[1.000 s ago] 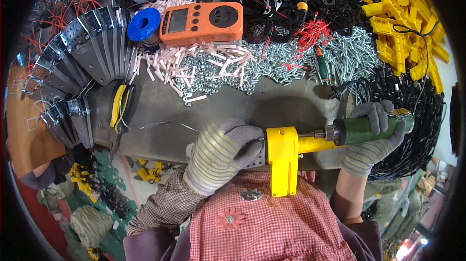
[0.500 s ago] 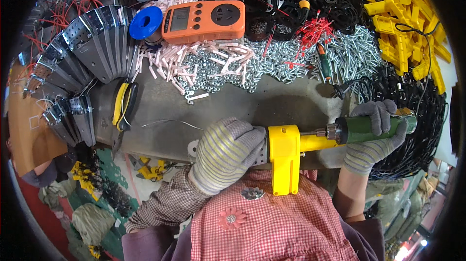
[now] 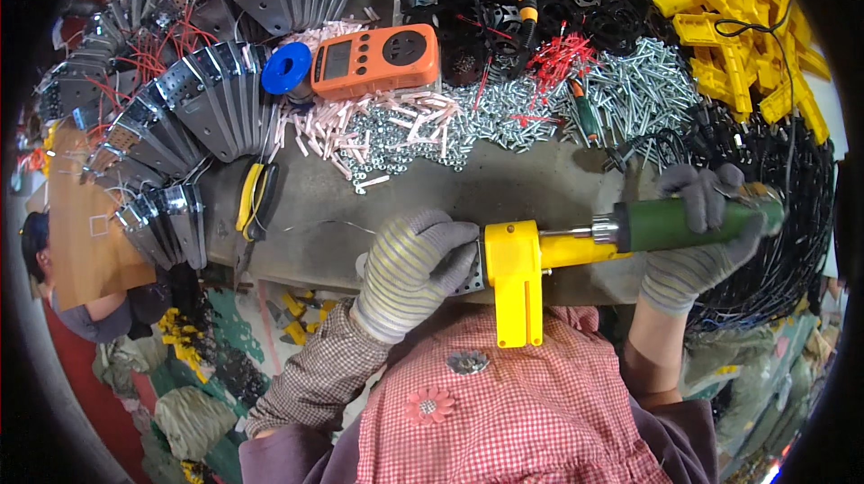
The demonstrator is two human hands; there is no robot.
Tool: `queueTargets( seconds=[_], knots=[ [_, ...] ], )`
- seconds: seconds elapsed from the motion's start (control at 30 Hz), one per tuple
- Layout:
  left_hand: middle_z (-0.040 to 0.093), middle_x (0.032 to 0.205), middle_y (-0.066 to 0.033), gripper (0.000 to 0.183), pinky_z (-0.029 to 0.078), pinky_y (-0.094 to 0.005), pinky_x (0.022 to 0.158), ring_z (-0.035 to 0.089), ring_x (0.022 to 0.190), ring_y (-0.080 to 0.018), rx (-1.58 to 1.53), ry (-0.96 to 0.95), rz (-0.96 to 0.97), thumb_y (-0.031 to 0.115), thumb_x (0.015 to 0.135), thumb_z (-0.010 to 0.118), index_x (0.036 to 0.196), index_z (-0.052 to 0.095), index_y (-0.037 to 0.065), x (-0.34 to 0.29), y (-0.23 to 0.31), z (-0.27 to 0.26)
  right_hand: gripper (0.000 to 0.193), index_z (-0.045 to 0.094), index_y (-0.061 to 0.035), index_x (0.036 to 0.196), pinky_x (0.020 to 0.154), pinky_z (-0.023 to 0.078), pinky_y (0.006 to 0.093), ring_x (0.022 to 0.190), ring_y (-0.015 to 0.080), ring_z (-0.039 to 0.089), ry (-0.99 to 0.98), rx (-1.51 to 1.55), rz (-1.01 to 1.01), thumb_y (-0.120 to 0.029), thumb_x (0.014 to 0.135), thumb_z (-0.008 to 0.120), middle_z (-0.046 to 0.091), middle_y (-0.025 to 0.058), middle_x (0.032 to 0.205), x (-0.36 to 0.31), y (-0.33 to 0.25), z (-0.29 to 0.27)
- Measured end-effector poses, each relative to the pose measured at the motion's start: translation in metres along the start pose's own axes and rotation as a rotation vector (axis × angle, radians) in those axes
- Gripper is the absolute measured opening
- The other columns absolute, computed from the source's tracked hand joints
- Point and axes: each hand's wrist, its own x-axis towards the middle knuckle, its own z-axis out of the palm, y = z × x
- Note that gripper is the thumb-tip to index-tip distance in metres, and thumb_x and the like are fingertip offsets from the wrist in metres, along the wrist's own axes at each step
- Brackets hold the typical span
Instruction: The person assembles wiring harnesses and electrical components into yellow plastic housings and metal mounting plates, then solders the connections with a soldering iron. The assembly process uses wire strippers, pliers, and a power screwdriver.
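In its grey striped glove, my left hand (image 3: 409, 272) is closed around a perforated metal part (image 3: 471, 278), covering most of it. A yellow plastic handle piece (image 3: 517, 290) sits at the right end of that part, held over the bench's front edge. My right hand (image 3: 697, 254), also gloved, wraps round a green electric screwdriver (image 3: 670, 225) lying level. Its bit (image 3: 569, 233) points left and meets the upper right side of the yellow piece; the screw head, if any, is hidden.
Nuts (image 3: 396, 146), pale sleeves, and a heap of screws (image 3: 634, 88) cover the bench's middle. An orange meter (image 3: 378, 62), blue spool (image 3: 287, 68) and yellow-handled pliers (image 3: 256, 200) lie left. Stacked metal parts (image 3: 211, 97) stand far left; yellow pieces (image 3: 720, 25) and black cords (image 3: 774, 232) pile right.
The view has shifted slightly, showing more at the left. My hands, the yellow piece and the screwdriver keep nearly the same arrangement, with the bit still at the piece.
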Motion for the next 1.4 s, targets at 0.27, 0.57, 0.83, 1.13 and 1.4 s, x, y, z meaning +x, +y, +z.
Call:
queueTargets(
  seconds=[0.27,0.57,0.83,1.13,1.4],
  knots=[
    [0.069,0.092,-0.0084,0.018,0.055,-0.0408,0.076,0.069,0.088,-0.0272,0.563,0.173,0.047,0.010,0.082,0.084,0.099,0.077,0.009,0.032,-0.033,-0.042,0.046,0.062,-0.0017,0.120,0.109,0.045,0.0348,0.057,0.0091,0.043,-0.026,0.051,-0.149,-0.039,0.096,0.077,0.044,-0.0049,0.069,-0.034,-0.047,-0.007],
    [0.065,0.095,-0.0045,0.012,0.052,-0.0472,0.084,0.065,0.098,-0.0264,1.104,-0.133,0.412,0.020,0.085,0.066,0.095,0.069,0.014,0.050,-0.041,-0.033,0.053,0.065,-0.0039,0.123,0.105,0.046,0.0358,0.058,0.0117,0.044,-0.002,0.076,-0.113,-0.050,0.099,0.073,0.046,-0.0040,0.068,-0.054,-0.027,-0.017],
    [0.066,0.088,-0.0067,0.010,0.052,-0.0451,0.082,0.067,0.090,-0.0242,1.151,-0.330,0.533,0.020,0.087,0.065,0.084,0.072,0.013,0.048,-0.024,-0.032,0.052,0.064,-0.0064,0.123,0.100,0.047,0.0377,0.058,0.0126,0.044,0.024,0.050,-0.117,-0.051,0.099,0.071,0.048,-0.0036,0.069,-0.052,-0.022,-0.015],
    [0.068,0.088,-0.0091,0.005,0.056,-0.0451,0.076,0.070,0.086,-0.0301,0.943,-0.290,0.369,0.014,0.085,0.068,0.088,0.070,0.011,0.060,-0.038,-0.037,0.046,0.063,-0.0078,0.120,0.105,0.048,0.0387,0.061,0.0111,0.045,0.041,0.049,-0.100,-0.047,0.098,0.074,0.047,-0.0039,0.069,-0.052,-0.011,-0.010],
    [0.064,0.098,-0.0080,0.024,0.050,-0.0458,0.082,0.064,0.088,-0.0296,0.087,0.103,0.093,0.007,0.068,0.080,0.089,0.069,0.012,-0.036,0.008,0.003,0.045,0.060,-0.0076,0.116,0.108,0.048,0.0372,0.058,0.0103,0.043,0.102,0.107,-0.040,-0.044,0.096,0.077,0.044,-0.0048,0.069,-0.050,-0.005,-0.004]
  ],
)
